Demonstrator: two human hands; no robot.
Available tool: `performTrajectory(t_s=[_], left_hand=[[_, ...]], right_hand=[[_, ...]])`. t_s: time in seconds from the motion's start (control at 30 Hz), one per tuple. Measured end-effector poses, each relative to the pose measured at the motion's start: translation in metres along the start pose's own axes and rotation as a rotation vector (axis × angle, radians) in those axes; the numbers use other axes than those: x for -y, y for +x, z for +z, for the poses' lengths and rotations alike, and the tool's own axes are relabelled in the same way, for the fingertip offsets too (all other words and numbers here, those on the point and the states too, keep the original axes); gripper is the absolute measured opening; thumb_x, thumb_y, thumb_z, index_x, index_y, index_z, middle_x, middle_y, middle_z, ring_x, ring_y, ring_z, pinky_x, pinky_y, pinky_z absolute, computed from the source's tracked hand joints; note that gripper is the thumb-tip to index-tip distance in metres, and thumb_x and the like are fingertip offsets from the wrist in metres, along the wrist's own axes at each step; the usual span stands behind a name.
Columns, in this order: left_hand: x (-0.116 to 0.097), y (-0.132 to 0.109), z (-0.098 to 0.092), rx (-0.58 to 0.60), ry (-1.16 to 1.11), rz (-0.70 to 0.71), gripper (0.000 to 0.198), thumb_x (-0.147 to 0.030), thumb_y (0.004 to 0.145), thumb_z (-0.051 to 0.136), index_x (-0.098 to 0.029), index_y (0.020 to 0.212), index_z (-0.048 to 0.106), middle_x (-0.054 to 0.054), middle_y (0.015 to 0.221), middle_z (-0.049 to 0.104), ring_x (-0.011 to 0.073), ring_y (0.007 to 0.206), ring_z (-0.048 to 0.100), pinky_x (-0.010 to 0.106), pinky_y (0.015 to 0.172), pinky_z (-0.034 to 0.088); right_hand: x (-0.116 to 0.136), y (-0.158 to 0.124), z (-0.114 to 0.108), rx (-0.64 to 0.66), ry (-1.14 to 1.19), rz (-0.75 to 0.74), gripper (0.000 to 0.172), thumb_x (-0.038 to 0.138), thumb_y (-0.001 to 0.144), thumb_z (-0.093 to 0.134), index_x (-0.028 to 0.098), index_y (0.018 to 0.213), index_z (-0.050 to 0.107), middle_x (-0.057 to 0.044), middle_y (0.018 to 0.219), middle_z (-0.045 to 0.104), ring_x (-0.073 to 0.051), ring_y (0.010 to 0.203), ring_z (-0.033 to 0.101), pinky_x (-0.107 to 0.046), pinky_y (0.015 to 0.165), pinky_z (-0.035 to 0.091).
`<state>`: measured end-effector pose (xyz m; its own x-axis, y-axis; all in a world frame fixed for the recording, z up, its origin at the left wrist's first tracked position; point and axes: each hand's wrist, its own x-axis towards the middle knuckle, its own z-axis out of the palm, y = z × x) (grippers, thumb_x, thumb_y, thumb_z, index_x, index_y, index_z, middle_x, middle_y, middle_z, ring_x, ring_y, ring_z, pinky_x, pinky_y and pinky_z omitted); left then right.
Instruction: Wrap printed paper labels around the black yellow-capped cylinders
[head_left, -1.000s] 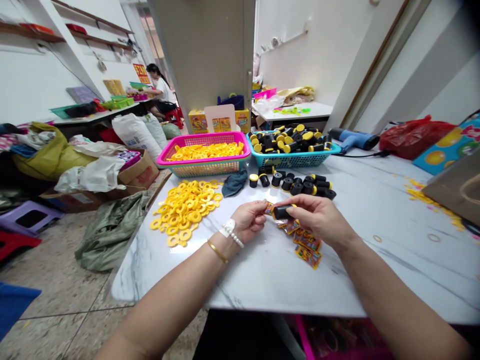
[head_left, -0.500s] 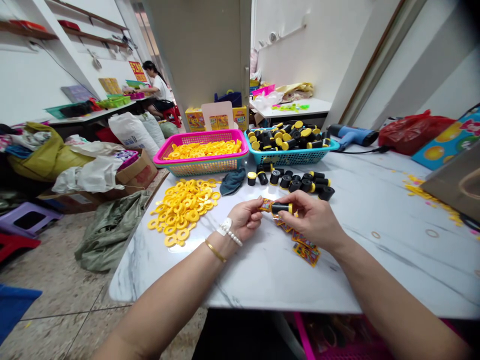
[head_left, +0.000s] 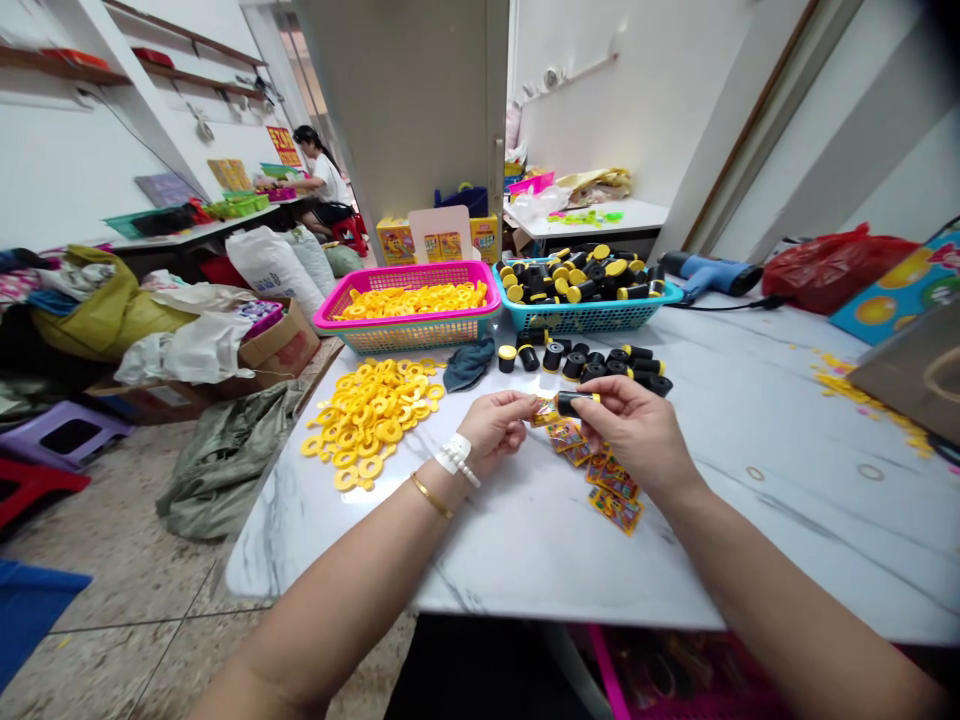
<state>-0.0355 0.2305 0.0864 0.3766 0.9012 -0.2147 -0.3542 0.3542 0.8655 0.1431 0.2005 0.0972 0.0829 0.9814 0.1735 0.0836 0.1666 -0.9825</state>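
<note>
Left hand (head_left: 491, 430) pinching a small orange printed sachet (head_left: 545, 412) between its fingertips, right hand (head_left: 637, 435) gripping a black yellow-capped plastic cylinder (head_left: 576, 403) just beside it, both above loose matching sachets (head_left: 604, 475) on a white marble table (head_left: 750, 560).

Bright light; faint shadow under right hand (head_left: 637, 435); glare on marble tabletop (head_left: 750, 560); edges bowed.

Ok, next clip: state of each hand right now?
Left hand: closed, pinching a small printed paper label.
Right hand: closed, holding a black cylinder with a yellow end.
</note>
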Motion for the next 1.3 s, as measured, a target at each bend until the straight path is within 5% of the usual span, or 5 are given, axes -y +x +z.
performTrajectory(t_s=[0.27,0.47,0.63,0.83,1.3], left_hand=[[-0.007,0.001,-0.002,0.015,-0.201,-0.074,0.017,-0.016,0.074,0.074,-0.01,0.082,0.06,-0.001,0.067,0.059,-0.0017,0.035,0.032,0.014,0.031,0.01],[-0.001,0.001,-0.002,0.026,-0.172,0.031,0.029,-0.029,0.068,0.079,-0.013,0.076,0.057,-0.001,0.067,0.062,0.0015,0.037,0.039,0.015,0.032,0.02],[-0.002,0.001,0.0,-0.183,0.035,0.219,0.039,-0.038,0.063,0.085,-0.014,0.078,0.058,-0.004,0.06,0.057,0.0029,0.041,0.043,0.015,0.038,0.027],[-0.012,-0.005,-0.001,0.121,0.179,0.15,0.046,-0.038,0.061,0.087,-0.012,0.093,0.066,0.003,0.076,0.065,0.0125,0.063,0.062,0.024,0.058,0.049],[-0.011,-0.007,0.0,0.177,0.124,0.041,0.048,-0.035,0.059,0.089,-0.014,0.095,0.065,0.004,0.075,0.067,0.0143,0.062,0.065,0.026,0.06,0.051]], right_hand=[[-0.003,-0.006,-0.005,0.054,-0.373,-0.303,0.025,0.031,0.08,0.071,0.023,0.102,0.065,-0.003,0.082,0.071,-0.015,0.062,0.062,-0.028,0.055,0.052],[0.003,-0.006,-0.005,0.039,-0.508,-0.405,0.02,0.026,0.08,0.068,0.022,0.099,0.066,-0.002,0.082,0.071,-0.014,0.061,0.061,-0.029,0.057,0.051],[-0.002,-0.007,-0.004,0.04,-0.34,-0.386,0.023,0.027,0.081,0.071,0.023,0.103,0.065,-0.005,0.096,0.072,-0.019,0.076,0.068,-0.032,0.066,0.057],[-0.004,-0.005,-0.004,0.106,-0.308,-0.479,0.026,0.024,0.082,0.07,0.025,0.109,0.069,-0.008,0.113,0.064,-0.022,0.1,0.066,-0.036,0.078,0.062],[0.004,-0.003,-0.009,0.153,-0.339,-0.478,0.032,0.019,0.08,0.071,0.023,0.111,0.064,-0.006,0.102,0.067,-0.02,0.087,0.067,-0.037,0.079,0.06]])
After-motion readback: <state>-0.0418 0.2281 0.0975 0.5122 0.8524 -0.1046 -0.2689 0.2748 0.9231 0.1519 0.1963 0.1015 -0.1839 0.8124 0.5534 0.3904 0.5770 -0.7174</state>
